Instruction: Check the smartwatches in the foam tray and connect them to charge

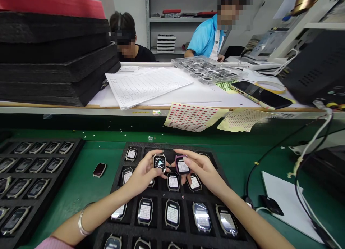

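Lying loose beside foam tray (122,170): dark watch (99,169).

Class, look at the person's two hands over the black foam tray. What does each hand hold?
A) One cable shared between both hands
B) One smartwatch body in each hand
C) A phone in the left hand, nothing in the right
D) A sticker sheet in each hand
B: the left hand grips a watch body with a dial face, and the right hand grips a watch body with a grid screen, above the foam tray.
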{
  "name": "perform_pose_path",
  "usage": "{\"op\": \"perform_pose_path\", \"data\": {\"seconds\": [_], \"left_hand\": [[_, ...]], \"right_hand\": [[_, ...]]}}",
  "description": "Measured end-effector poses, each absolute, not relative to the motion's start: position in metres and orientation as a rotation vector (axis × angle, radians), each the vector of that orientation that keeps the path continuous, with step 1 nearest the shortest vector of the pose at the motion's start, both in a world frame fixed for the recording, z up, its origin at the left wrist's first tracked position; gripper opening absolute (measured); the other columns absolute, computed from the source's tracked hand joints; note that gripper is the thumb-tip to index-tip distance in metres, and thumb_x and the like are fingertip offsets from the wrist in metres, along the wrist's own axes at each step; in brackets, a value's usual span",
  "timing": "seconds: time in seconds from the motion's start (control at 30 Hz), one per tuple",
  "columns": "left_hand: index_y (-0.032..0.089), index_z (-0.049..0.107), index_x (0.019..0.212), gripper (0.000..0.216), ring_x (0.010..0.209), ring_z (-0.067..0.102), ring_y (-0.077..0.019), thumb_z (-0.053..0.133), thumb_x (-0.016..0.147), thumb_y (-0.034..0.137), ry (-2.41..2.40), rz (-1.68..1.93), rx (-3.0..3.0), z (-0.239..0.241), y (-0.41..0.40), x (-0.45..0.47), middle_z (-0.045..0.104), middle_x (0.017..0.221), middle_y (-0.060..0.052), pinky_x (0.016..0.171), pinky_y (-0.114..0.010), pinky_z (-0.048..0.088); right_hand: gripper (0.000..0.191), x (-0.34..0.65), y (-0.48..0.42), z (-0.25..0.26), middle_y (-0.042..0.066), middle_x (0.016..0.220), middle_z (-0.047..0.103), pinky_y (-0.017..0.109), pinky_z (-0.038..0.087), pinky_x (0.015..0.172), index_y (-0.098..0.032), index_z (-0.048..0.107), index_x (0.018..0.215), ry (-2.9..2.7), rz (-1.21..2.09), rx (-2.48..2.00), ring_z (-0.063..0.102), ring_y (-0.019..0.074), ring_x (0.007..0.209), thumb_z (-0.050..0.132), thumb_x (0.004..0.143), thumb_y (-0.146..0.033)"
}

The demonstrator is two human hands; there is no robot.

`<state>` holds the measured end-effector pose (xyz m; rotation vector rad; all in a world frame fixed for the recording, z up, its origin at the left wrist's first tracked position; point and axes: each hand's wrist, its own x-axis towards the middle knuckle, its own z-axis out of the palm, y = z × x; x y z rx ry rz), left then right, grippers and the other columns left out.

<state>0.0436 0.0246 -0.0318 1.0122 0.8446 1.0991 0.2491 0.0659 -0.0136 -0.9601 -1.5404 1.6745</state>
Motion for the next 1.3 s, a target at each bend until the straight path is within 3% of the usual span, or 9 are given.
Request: {"op": "perform_pose_path", "data": {"seconds": [0.2,0.67,0.83,0.9,0.97,1.07,1.17,1.3], "left_hand": [[0.018,0.047,0.117,0.035,0.097,0.062,-0.0254,0.053,0.083,0.019,0.796,1.13,1.009,-0.031,0.025,0.042,0.064,0.101,-0.011,0.079,-0.041,0.054],[0.019,0.047,0.115,0.033,0.089,0.062,-0.023,0.058,0.086,0.03,0.768,1.093,1.058,-0.03,0.024,0.042,0.063,0.093,-0.009,0.073,-0.037,0.055],[0.026,0.042,0.123,0.055,0.086,0.062,-0.0166,0.071,0.076,0.022,0.867,1.124,1.155,-0.035,0.021,0.045,0.053,0.114,-0.007,0.076,-0.031,0.052],[0.028,0.034,0.132,0.065,0.084,0.062,-0.0159,0.069,0.077,0.02,0.914,1.139,1.263,-0.035,0.018,0.045,0.051,0.114,-0.005,0.081,-0.033,0.051],[0.029,0.029,0.137,0.066,0.087,0.062,-0.0181,0.065,0.082,0.021,0.961,1.171,1.425,-0.033,0.015,0.044,0.053,0.109,-0.006,0.085,-0.036,0.05],[0.029,0.04,0.13,0.059,0.099,0.056,-0.0238,0.07,0.079,0.026,1.056,1.283,1.827,-0.026,0.011,0.04,0.055,0.108,-0.007,0.088,-0.04,0.046],[0.028,0.05,0.121,0.06,0.108,0.048,-0.0287,0.079,0.069,0.035,1.156,1.345,2.159,-0.019,0.009,0.039,0.05,0.115,-0.01,0.092,-0.044,0.04],[0.029,0.052,0.12,0.064,0.113,0.043,-0.0318,0.079,0.065,0.046,1.15,1.331,2.205,-0.015,0.009,0.039,0.046,0.12,-0.011,0.093,-0.047,0.039]], "right_hand": [[0.041,0.249,0.068,-0.011,0.01,0.095,0.069,0.022,0.049,0.041,-0.017,0.055,0.125,-1.509,1.636,-0.992,0.065,0.0147,0.05,0.056,0.09,-0.039],[0.042,0.25,0.068,-0.012,0.011,0.092,0.069,0.024,0.05,0.042,-0.016,0.054,0.125,-1.499,1.625,-1.015,0.064,0.0153,0.049,0.054,0.091,-0.04],[0.043,0.25,0.067,-0.013,0.009,0.094,0.066,0.022,0.05,0.044,-0.019,0.049,0.13,-1.598,1.617,-0.957,0.066,0.0158,0.057,0.054,0.092,-0.038],[0.041,0.249,0.066,-0.012,0.007,0.091,0.065,0.021,0.05,0.045,-0.02,0.052,0.128,-1.695,1.67,-0.912,0.065,0.0154,0.06,0.056,0.091,-0.038],[0.033,0.248,0.064,-0.011,0.006,0.09,0.064,0.02,0.051,0.047,-0.019,0.059,0.117,-1.777,1.746,-0.856,0.063,0.0136,0.06,0.058,0.091,-0.038],[0.027,0.246,0.064,-0.011,0.005,0.088,0.064,0.02,0.051,0.052,-0.017,0.065,0.104,-1.791,1.813,-0.767,0.06,0.0109,0.057,0.059,0.09,-0.039],[0.039,0.239,0.062,-0.015,0.004,0.082,0.063,0.023,0.052,0.057,-0.015,0.064,0.107,-1.692,1.956,-0.648,0.06,0.0124,0.059,0.064,0.085,-0.047],[0.047,0.222,0.056,-0.019,0.005,0.082,0.06,0.027,0.051,0.063,-0.012,0.067,0.095,-1.498,2.232,-0.497,0.058,0.0144,0.067,0.071,0.075,-0.054]]}}
